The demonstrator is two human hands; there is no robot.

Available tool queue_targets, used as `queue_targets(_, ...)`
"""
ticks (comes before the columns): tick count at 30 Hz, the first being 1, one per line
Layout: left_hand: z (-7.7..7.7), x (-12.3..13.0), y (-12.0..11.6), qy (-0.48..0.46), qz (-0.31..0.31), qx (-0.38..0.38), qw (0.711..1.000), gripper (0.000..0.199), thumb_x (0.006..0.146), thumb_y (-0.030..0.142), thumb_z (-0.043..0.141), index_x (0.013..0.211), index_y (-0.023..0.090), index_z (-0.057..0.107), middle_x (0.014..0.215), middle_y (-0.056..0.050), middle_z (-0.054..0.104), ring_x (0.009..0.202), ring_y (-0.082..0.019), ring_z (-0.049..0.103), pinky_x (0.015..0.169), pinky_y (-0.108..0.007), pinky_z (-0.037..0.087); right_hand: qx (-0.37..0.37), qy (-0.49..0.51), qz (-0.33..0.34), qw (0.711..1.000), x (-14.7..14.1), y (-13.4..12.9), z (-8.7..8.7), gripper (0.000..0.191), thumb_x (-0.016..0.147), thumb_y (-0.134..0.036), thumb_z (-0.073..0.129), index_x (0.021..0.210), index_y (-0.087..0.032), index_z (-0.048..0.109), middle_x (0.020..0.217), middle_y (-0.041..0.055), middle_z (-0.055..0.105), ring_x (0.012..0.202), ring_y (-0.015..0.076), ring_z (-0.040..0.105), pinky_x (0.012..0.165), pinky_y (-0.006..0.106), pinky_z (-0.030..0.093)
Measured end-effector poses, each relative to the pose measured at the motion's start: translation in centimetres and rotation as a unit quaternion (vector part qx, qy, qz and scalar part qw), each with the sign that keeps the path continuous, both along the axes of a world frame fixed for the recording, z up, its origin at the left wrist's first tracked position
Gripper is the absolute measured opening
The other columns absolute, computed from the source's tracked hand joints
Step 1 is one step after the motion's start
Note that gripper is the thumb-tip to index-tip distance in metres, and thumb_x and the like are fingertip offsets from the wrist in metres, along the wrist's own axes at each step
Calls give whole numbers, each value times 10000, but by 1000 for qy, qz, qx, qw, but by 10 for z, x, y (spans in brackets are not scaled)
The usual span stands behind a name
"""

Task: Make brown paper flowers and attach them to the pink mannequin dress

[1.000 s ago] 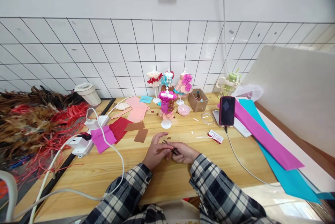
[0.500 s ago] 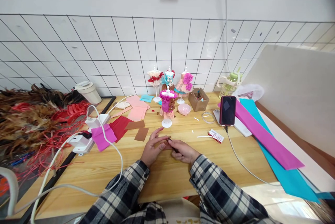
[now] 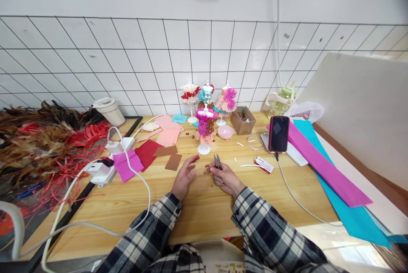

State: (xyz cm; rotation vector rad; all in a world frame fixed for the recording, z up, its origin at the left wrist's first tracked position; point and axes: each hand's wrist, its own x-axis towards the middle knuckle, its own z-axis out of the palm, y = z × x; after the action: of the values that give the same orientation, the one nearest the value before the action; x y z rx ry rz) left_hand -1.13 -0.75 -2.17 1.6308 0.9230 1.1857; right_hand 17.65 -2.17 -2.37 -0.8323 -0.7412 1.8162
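Two brown paper pieces (image 3: 174, 162) lie near the left hand (image 3: 184, 178), whose fingers are loosely open and empty. Next come brown scraps (image 3: 207, 168), held or only near I cannot tell, and the right hand (image 3: 227, 179), its fingers closed on small scissors (image 3: 216, 163).

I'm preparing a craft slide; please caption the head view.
Left hand open, right hand holding scissors, before four dressed mannequins on a wooden table.
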Motion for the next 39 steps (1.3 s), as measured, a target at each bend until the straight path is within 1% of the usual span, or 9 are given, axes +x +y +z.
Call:
queue_targets(2,2,-1,0,8,41,7,999,465,863,488,472,1203,180,546,1233,-132,557,1169,-270,500,938,-407,410,40,-83,-80,992,-5,2,-3,296,666,-326,736,835,-192,533,653,-61,567,369,13,248,351,180,181)
queue_targets(4,5,2,-1,92,84,46,991,368,826,458,552,1053,179,629,1091,-109,609,1071,-252,541,915,-398,415,103,-190,-121,969,-10,4,-8,245,667,-308,718,810,-181,564,663,-42,572,452,45,376,434,190,317)
queue_targets(7,9,10,-4,223,103,121,962,271,772,425,642,912,195,672,960,-77,633,961,-233,558,887,-394,415,189,-296,-123,928,-12,5,-14,159,687,-271,676,791,-171,608,765,4,618,688,117,538,682,255,445)
queue_targets(10,10,13,-5,294,107,157,937,199,831,383,580,869,218,686,917,-61,645,912,-216,559,850,-386,413,211,-302,-123,921,-11,5,-16,163,717,-297,646,817,-174,608,829,29,644,812,159,583,803,310,454)
queue_targets(16,11,8,-5,334,100,177,921,218,877,347,517,836,229,697,878,-49,648,899,-207,550,823,-383,387,207,-330,-95,916,-8,4,-13,239,714,-322,647,895,-167,629,870,45,668,827,173,607,814,325,464)
queue_targets(23,12,9,-7,338,84,171,922,232,889,345,493,837,234,691,882,-40,654,918,-205,545,855,-398,361,200,-321,-105,920,-9,3,-11,193,722,-341,644,808,-169,636,813,32,666,774,165,599,774,299,467)
queue_targets(30,11,10,-10,354,118,196,907,333,843,379,552,1147,261,620,1041,-62,632,1035,-227,525,966,-440,318,213,-370,-122,896,-8,1,-11,176,748,-335,601,824,-180,638,821,34,670,761,170,598,766,307,469)
queue_targets(36,14,13,-11,359,131,206,901,146,839,330,567,856,284,704,955,-37,663,1024,-236,533,1009,-495,242,243,-395,-114,879,-9,-2,-9,151,765,-311,589,833,-189,646,849,37,671,802,175,602,789,310,460)
queue_targets(39,13,13,-10,356,125,200,904,136,829,318,579,809,275,707,908,-40,670,996,-241,545,989,-499,266,247,-404,-109,874,-10,-2,-6,136,760,-308,597,819,-194,642,838,34,669,809,179,600,791,311,457)
